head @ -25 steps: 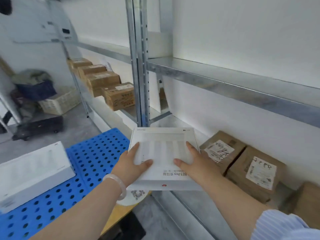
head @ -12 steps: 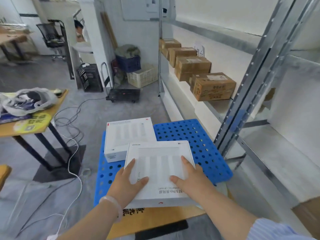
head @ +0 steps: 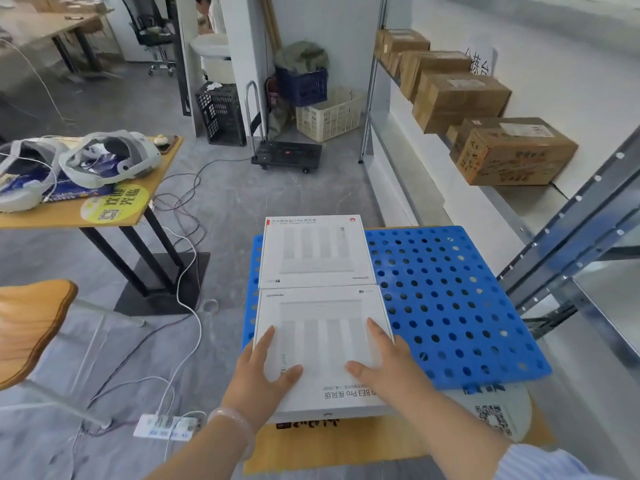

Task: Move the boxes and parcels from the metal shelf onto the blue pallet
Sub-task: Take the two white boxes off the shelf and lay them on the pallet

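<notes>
Your arms reach forward, left hand [head: 263, 379] and right hand [head: 391, 368] gripping the near white box [head: 322, 327] by its two sides, with thumbs flat on the lid and forefingers along the edges. The box lies over the left side of the blue pallet [head: 450, 306], its far end meeting a second white box [head: 315, 251]. Brown cartons [head: 512, 150] line the metal shelf [head: 519, 209] on the right.

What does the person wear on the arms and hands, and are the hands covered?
Both hands are bare, without gloves. The left hand has a pale, translucent bangle on its wrist, and its forearm is uncovered. Behind the right hand, the arm wears a sleeve with fine light blue and white stripes.
</notes>
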`<state>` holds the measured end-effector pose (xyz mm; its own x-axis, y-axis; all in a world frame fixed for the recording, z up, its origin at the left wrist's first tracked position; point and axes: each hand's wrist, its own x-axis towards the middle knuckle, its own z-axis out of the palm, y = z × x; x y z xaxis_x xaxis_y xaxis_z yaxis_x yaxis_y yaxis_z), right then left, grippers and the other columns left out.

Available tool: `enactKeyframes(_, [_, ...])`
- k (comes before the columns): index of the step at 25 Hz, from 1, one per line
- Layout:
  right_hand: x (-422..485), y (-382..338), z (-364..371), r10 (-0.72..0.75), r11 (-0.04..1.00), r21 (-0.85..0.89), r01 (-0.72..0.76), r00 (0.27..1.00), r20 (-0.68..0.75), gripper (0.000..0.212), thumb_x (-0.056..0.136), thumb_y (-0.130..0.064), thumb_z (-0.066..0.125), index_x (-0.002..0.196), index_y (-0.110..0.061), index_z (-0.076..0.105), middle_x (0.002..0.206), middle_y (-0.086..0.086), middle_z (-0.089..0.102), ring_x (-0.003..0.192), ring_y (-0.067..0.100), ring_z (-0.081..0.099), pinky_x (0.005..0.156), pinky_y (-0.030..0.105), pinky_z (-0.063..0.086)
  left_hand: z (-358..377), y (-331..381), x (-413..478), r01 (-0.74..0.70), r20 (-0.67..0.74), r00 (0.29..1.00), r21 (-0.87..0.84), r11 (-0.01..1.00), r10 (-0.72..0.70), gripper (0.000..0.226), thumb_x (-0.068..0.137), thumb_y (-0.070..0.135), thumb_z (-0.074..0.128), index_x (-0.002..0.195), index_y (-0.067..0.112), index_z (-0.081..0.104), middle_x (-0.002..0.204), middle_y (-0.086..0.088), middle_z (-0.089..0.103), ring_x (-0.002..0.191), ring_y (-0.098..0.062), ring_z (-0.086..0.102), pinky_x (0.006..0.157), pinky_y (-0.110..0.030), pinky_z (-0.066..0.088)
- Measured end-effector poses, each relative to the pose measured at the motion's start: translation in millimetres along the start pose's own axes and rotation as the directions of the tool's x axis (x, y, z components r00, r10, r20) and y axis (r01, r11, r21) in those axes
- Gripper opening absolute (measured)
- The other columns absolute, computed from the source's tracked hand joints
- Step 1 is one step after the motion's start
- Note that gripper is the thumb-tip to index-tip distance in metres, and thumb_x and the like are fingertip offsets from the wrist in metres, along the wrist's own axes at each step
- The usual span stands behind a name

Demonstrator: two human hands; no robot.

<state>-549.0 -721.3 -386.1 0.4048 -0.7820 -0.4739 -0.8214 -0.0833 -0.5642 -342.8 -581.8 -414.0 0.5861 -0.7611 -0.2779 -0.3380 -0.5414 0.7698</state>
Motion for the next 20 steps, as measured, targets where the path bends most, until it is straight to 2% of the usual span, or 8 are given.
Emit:
enactKeyframes(5, [13, 2, 5, 0.005, 1.000, 0.007, -0.005, 1.000, -0.017, 0.093, 0.072, -0.074, 0.059, 0.140, -0.063, -0.004, 0.159, -0.002, 0.000, 0.141, 0.021, 0.025, 0.106, 0.043, 0.032, 5, 1, 11, -0.032, -0.008, 0.999, -0.014, 0.999, 0.032, 0.087, 0.073, 0.063, 0.068, 0.144, 0.053, 0.018, 0.148, 0.015, 0.025, 0.113, 0.000, 0.034, 0.089, -0.021, 0.035])
enactKeyframes(10, [26, 0, 4, -0.002, 1.000, 0.006, 0.002, 1.000, -0.021, 0.093, 0.070, -0.075, 0.059, 0.136, -0.067, -0.006, 0.159, -0.005, -0.002, 0.142, 0.023, 0.022, 0.107, 0.045, 0.031, 2, 5, 20, -0.029, -0.013, 0.999, 0.001, 1.000, 0.029, 0.087, 0.074, 0.063, 0.066, 0.144, 0.052, 0.017, 0.146, 0.015, 0.026, 0.111, -0.002, 0.037, 0.083, -0.019, 0.037])
enactKeyframes(16, [34, 0, 3, -0.030, 0.998, -0.059, 0.030, 0.999, -0.012, 0.092, 0.072, -0.075, 0.056, 0.137, -0.065, -0.009, 0.159, -0.005, -0.008, 0.144, 0.024, 0.018, 0.109, 0.046, 0.029, 4, 2, 21, -0.017, -0.012, 1.000, -0.004, 1.000, 0.017, 0.087, 0.073, 0.065, 0.064, 0.144, 0.054, 0.014, 0.149, 0.010, 0.024, 0.119, -0.009, 0.037, 0.090, -0.026, 0.040])
enactKeyframes(18, [33, 0, -1, -0.055, 0.994, -0.092, 0.054, 0.998, -0.013, 0.093, 0.074, -0.075, 0.054, 0.139, -0.062, -0.010, 0.159, -0.007, -0.010, 0.144, 0.022, 0.016, 0.109, 0.046, 0.029, 3, 3, 20, -0.001, 0.004, 1.000, 0.043, 0.999, 0.001, 0.090, 0.072, 0.069, 0.062, 0.144, 0.054, 0.011, 0.154, 0.010, 0.016, 0.131, -0.015, 0.033, 0.097, -0.031, 0.041])
enactKeyframes(20, [27, 0, -9, -0.101, 0.989, -0.109, 0.095, 0.994, -0.049, 0.092, 0.075, -0.076, 0.053, 0.141, -0.059, -0.010, 0.159, -0.012, -0.010, 0.144, 0.018, 0.017, 0.107, 0.044, 0.032, -2, 7, 19, -0.007, -0.022, 1.000, 0.175, 0.985, 0.011, 0.093, 0.071, 0.075, 0.056, 0.146, 0.053, 0.005, 0.158, 0.012, -0.004, 0.143, -0.021, 0.016, 0.109, -0.040, 0.033])
